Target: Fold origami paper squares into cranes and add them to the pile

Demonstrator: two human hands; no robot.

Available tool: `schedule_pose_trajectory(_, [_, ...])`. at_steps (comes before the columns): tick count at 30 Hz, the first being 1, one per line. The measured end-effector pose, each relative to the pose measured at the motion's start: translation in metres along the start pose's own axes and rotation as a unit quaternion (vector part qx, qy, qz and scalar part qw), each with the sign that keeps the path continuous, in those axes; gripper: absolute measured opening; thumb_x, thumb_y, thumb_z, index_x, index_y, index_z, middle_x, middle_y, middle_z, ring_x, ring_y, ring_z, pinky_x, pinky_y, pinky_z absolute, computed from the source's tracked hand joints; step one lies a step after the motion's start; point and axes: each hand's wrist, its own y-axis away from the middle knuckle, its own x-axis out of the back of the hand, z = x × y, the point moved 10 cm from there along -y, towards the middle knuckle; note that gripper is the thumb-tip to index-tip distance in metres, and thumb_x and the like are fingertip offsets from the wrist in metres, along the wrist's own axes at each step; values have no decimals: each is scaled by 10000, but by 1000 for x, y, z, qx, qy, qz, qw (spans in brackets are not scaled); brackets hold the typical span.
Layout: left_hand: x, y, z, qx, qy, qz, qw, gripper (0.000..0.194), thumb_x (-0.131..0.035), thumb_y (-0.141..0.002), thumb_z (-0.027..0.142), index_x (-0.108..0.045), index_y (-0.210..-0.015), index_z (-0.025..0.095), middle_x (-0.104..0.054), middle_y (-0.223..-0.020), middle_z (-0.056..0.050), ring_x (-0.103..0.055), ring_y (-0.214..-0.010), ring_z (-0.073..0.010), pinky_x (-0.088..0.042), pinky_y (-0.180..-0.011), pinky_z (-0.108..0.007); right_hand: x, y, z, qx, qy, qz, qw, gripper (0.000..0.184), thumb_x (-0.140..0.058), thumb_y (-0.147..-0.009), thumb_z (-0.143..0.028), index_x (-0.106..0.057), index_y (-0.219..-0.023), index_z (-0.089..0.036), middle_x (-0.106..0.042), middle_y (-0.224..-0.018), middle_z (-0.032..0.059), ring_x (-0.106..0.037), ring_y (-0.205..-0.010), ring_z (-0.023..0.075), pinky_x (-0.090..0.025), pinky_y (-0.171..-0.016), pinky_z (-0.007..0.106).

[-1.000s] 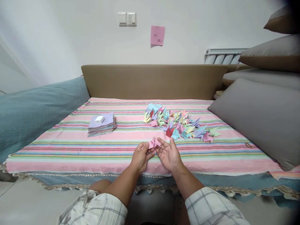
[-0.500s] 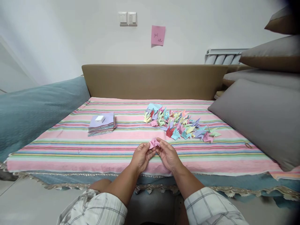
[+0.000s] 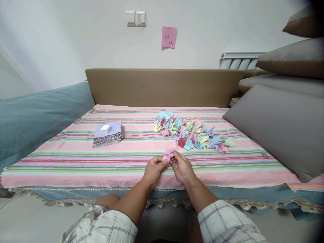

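My left hand and my right hand meet over the front of the striped cloth. Both pinch a small pink folded paper between their fingertips, the left from the left side, the right from the right. Behind them, a little to the right, lies a heap of several coloured folded paper cranes. A stack of square coloured paper sheets with a small white block on top sits further left.
A brown backrest runs along the rear. Grey cushions are piled at the right and a teal blanket covers the left. A pink note and light switches hang on the wall.
My right hand's fingers, spread open a second ago, have closed onto the pink paper. Both hands stay in place, and the paper has turned slightly between them.
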Motion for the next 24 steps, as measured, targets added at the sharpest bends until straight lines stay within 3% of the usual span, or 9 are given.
schedule_pose_trajectory(4, [1, -1, 1, -19, -55, -14, 998, 275, -787, -580, 297, -599, -658, 112, -604, -614, 12, -550, -597, -70, -447, -623, -192, 1, -1, -4, -2, 3, 2, 1000, 198, -752, -618, -341, -657, -674, -177, -610, -602, -11, -524, -545, 87, -428, -501, 191])
schedule_pose_trajectory(8, [-2, 3, 6, -17, -53, -7, 998, 344, -801, -553, 292, -522, -686, 141, -561, -615, 45, -526, -568, -61, -449, -588, -195, -4, -1, -14, 27, 96, -34, 994, 201, -726, -642, -367, -677, -683, -177, -632, -626, -4, -540, -570, 103, -446, -560, 221])
schedule_pose_trajectory(11, [-2, 6, 6, 17, -12, 11, 1000, 446, -814, -525, 295, -482, -799, 182, -567, -704, 52, -553, -605, -83, -477, -576, -228, -11, 1, -25, 76, 218, -75, 970, 234, -681, -689, -408, -705, -746, -183, -677, -698, 18, -596, -678, 149, -469, -700, 284])
schedule_pose_trajectory(15, [-6, 6, 6, 39, 5, -12, 999, 475, -813, -527, 261, -518, -891, 183, -569, -697, 48, -549, -594, -73, -458, -575, -204, -21, 6, -32, 109, 324, -126, 931, 282, -623, -744, -438, -719, -845, -193, -710, -826, 50, -626, -840, 201, -459, -822, 342])
schedule_pose_trajectory(24, [-3, 1, 16, -23, -21, -22, 999, 421, -801, -520, 156, -555, -862, 154, -613, -692, 31, -548, -600, -59, -408, -601, -165, -27, 12, -33, 90, 308, -124, 939, 295, -661, -712, -437, -713, -920, -234, -706, -929, 46, -625, -904, 209, -461, -871, 368])
